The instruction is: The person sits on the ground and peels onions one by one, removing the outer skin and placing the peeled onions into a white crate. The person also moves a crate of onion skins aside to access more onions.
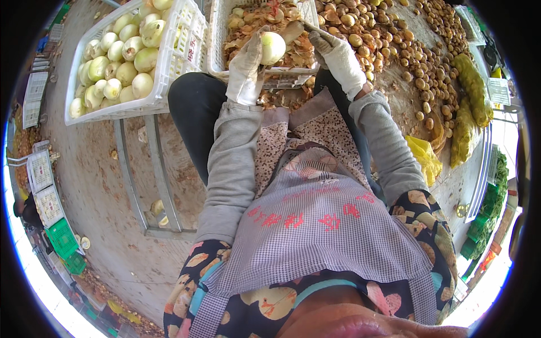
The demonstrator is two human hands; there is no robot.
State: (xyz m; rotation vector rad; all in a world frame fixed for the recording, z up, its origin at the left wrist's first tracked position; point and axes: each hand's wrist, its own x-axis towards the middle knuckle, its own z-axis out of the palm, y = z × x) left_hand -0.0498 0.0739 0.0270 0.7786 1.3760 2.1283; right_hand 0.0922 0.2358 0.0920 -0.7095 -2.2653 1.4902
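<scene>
In a dirty white glove, my left hand (246,67) grips a pale peeled onion (273,48). My right hand (336,55), gloved too, holds a small knife whose broad blade (293,32) points left, just past the onion. Both hands are above the near end of a white plastic crate (216,40) filled with loose brown onion skins (247,44). To my left, another white crate (159,95) is heaped with peeled onions (110,69). The fingers of my right hand hide most of the knife's handle.
Unpeeled onions (391,44) spread over the floor ahead and to the right. Beyond them lie full yellow mesh sacks (472,86), with a crumpled yellow net (424,158) nearer me. A metal frame (162,173) extends from under the left crate. Green crates (63,238) stand far left.
</scene>
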